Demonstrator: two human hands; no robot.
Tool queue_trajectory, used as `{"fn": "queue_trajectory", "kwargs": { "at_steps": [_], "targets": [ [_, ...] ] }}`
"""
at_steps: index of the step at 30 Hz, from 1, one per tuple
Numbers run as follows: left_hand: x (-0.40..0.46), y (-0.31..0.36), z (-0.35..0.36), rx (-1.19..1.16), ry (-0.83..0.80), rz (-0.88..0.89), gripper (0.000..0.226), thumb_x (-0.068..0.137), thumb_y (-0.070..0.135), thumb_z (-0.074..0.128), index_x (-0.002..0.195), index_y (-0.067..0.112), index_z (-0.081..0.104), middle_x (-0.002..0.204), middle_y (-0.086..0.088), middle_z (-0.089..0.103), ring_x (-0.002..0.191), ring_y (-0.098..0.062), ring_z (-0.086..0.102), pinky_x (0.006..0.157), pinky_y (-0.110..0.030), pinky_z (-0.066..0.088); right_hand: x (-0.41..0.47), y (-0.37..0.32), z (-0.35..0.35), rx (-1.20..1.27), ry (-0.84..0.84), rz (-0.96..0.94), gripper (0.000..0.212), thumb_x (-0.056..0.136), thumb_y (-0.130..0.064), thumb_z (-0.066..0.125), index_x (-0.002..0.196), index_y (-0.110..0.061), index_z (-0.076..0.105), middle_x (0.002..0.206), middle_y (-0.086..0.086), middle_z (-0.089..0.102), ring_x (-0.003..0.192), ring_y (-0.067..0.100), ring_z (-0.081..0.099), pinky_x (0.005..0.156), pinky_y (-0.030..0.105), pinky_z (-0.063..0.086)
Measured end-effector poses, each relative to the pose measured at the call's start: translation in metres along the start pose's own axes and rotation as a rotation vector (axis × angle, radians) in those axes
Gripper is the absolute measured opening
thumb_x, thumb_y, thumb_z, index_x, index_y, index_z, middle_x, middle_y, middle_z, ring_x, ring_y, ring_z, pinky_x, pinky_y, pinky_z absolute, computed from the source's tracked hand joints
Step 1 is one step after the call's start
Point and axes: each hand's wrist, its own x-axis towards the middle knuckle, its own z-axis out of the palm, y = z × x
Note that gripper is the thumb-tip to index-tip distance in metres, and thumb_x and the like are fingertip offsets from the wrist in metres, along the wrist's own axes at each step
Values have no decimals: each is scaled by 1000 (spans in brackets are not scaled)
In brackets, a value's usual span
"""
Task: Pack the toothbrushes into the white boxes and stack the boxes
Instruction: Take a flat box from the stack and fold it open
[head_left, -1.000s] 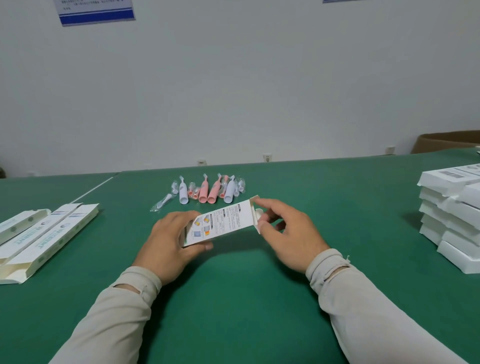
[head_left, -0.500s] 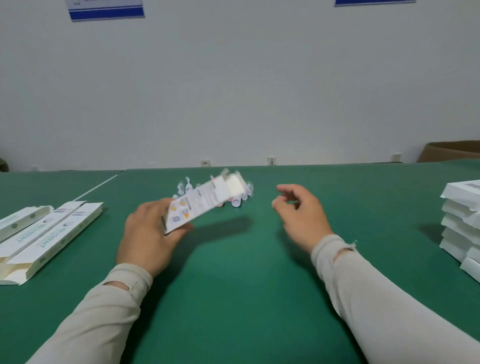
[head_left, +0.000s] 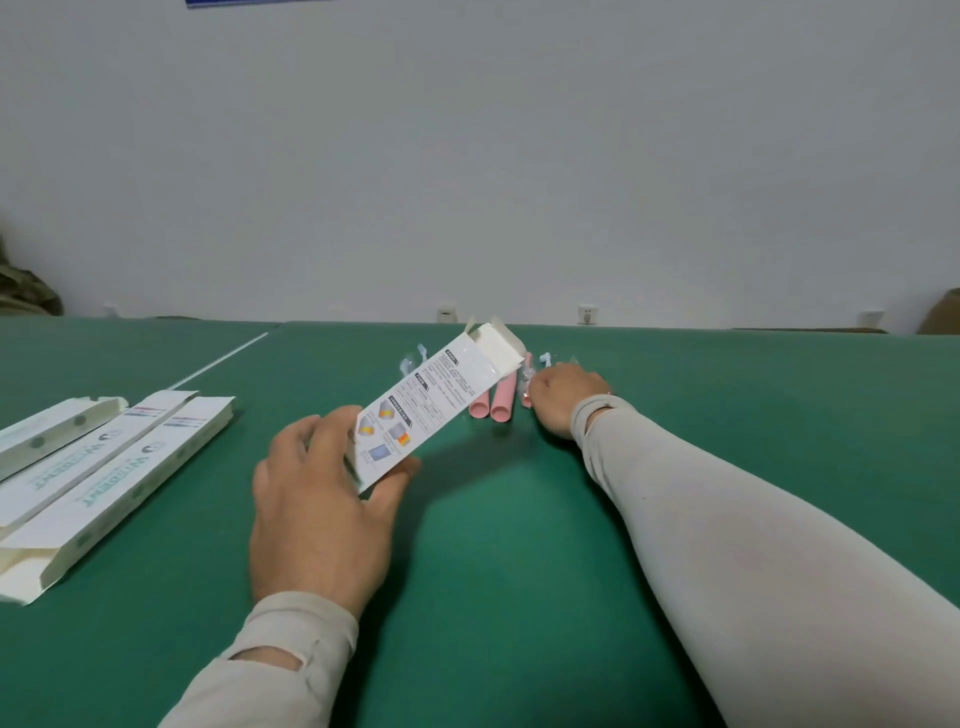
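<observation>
Readable text: basically just one brand name

"WISDENT" in pale teal capitals along two flat boxes (head_left: 111, 480) on the left of the green table (head_left: 519, 597), upside down from here, with a small round logo beside each. Tiny black print plus little coloured pictures on the box (head_left: 423, 410) in the left hand (head_left: 322, 514), way too small to read. Strip of a blue sign (head_left: 254, 2) at the top of the wall, no legible text.
</observation>
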Motion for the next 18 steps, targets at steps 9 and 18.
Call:
{"fn": "queue_trajectory", "kwargs": {
  "at_steps": [9,18],
  "targets": [
    [-2,3,-1,-3,-53,18,49,80,45,74,125,33,59,129,-1,56,123,-28,44,99,-39,36,-65,19,-8,-183,42,80,35,98,-23,42,127,-13,58,132,8,52,116,29,52,81,36,48],
    [-16,17,-11,-46,-89,83,50,78,37,80,123,23,63,119,-8,63,118,-30,47,103,-42,34,-237,65,-46,-361,-32,-59,29,94,-23,47,123,-21,50,113,5,50,84,27,42,68,36,39]
  ]
}}
